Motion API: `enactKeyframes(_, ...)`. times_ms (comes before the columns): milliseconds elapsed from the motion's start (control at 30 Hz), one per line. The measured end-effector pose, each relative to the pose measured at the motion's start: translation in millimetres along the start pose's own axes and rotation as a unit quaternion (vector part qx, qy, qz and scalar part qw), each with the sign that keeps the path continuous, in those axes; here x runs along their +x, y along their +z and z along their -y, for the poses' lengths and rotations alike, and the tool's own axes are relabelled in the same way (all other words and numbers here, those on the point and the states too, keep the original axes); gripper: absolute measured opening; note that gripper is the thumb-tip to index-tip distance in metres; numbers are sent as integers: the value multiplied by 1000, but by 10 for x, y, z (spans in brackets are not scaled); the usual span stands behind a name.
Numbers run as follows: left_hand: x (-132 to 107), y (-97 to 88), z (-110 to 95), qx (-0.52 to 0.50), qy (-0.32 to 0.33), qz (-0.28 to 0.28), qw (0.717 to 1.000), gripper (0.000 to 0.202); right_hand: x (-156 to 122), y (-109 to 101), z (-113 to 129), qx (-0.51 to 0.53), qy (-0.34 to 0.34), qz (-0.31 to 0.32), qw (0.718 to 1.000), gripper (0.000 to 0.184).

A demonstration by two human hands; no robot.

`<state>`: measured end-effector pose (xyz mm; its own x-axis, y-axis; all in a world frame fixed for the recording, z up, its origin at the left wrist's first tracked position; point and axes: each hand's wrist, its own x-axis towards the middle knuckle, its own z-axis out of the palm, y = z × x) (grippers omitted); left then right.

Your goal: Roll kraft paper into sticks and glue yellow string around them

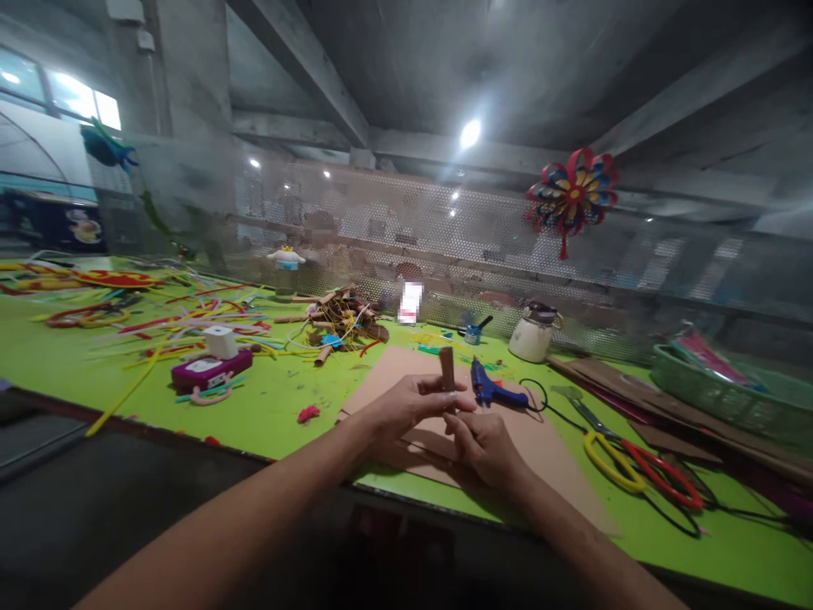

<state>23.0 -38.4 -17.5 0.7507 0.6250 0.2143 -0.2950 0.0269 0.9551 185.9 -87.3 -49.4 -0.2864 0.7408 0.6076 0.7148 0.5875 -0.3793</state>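
A short, narrow brown cardboard roll (447,369) stands nearly upright between my hands. My left hand (412,408) pinches it around the middle between thumb and fingers. Lower down, my right hand (486,442) has its fingers closed at the roll's bottom end, which is partly hidden. Both hands are above flat brown cardboard sheets (546,457) on the green table. Just beyond my right hand, a blue glue gun (499,390) lies on the cardboard with its black cord trailing right.
Scissors (613,462) with yellow and red handles lie at right, near a green basket (730,398). A pale jug (534,332) stands behind. Left are a pile of brown rolls (346,318), a purple box (211,370) bearing a white charger (220,342), and scattered colored strips (184,326).
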Motion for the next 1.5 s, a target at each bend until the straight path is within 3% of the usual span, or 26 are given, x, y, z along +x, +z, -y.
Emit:
enactKeyframes(133,20,-21,3,-15,-10,-11,1000,35,-29,-35,25,-17,-55,18,998,34)
enactKeyframes(300,62,-67,9,-2,-11,-24,1000,29,-25,-115,29,-27,-1,-138,990,34)
enactKeyframes(400,73,-61,46,54,-23,-21,998,31,13,-134,-10,-2,38,-176,984,34)
enactKeyframes(633,87,21,84,122,-71,-20,990,36,39,-102,-71,48,82,-165,982,32)
enactKeyframes(800,99,43,111,158,-46,-44,985,32,25,-95,-101,100,109,-157,977,38)
enactKeyframes(1067,59,-2,104,112,-75,19,991,35,47,-129,-68,208,168,-125,955,38)
enactKeyframes(1500,39,20,80,4,-84,43,996,34,58,-178,-26,245,144,-101,954,36)
